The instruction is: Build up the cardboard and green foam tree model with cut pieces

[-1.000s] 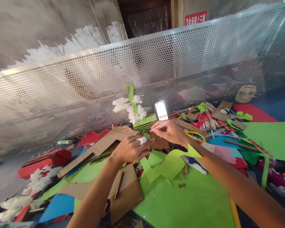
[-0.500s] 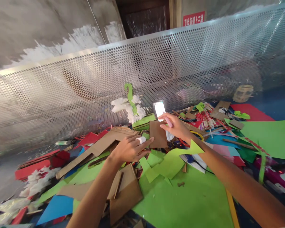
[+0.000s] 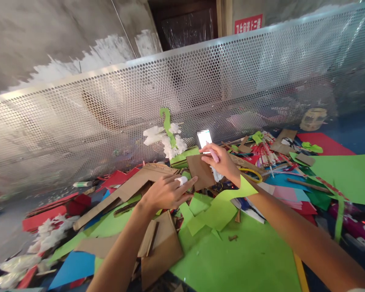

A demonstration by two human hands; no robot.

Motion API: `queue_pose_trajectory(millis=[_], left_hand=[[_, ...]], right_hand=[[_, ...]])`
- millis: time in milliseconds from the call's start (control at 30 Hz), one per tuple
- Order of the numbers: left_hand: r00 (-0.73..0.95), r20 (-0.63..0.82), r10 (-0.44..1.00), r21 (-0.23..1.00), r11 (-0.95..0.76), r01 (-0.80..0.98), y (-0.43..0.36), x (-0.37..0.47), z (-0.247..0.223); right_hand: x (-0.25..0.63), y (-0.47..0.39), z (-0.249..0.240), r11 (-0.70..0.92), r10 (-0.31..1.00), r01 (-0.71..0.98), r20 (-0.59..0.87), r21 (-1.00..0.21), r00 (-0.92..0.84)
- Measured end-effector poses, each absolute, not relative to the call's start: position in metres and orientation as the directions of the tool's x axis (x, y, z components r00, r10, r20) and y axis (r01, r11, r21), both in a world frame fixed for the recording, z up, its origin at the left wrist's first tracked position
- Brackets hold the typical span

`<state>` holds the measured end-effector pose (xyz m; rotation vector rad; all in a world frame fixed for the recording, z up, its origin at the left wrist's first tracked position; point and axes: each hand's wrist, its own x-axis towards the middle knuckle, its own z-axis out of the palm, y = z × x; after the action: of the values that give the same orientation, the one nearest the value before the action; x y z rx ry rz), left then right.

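Note:
My left hand (image 3: 167, 191) reaches in from the lower left, a white wrap (image 3: 181, 180) around one finger. Its fingertips grip the lower left edge of a small square brown cardboard piece (image 3: 200, 172). My right hand (image 3: 223, 160) is closed on a pink pen (image 3: 213, 155), its fingers at the upper right of the cardboard. Behind that hand a phone (image 3: 204, 138) with a bright screen leans by the mesh. A curved green paper strip (image 3: 219, 211) lies below my hands, partly over my right forearm. A green hooked cutout (image 3: 167, 123) with white tissue stands behind.
A perforated metal panel (image 3: 134, 97) runs across the back. Green sheets (image 3: 240, 255), cardboard scraps (image 3: 161, 247), red paper (image 3: 50, 219) and a blue sheet (image 3: 73, 267) cover the surface. Several thin sticks (image 3: 266, 150) lie at right, near a magenta device (image 3: 349, 219).
The cardboard piece has tilted to the left at its top. My right hand has shifted slightly left with the pink pen. My left hand has barely moved.

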<state>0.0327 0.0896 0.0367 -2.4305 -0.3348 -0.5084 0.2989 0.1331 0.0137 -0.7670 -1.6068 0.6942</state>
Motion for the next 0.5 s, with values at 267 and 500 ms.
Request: queue_pose_trajectory(millis=[267,500], left_hand=[[0.881,0.459,0.117,-0.507,-0.779,0.368,0.091,0.032,0.034],[0.882,0.456,0.117,-0.502,-0.785,0.363,0.091,0.033,0.036]], right_hand=[[0.297,0.127,0.019,0.65,0.759,0.082,0.651,-0.756,-0.008],[0.295,0.107,0.037,0.562,0.81,0.089,0.526,-0.822,-0.259]])
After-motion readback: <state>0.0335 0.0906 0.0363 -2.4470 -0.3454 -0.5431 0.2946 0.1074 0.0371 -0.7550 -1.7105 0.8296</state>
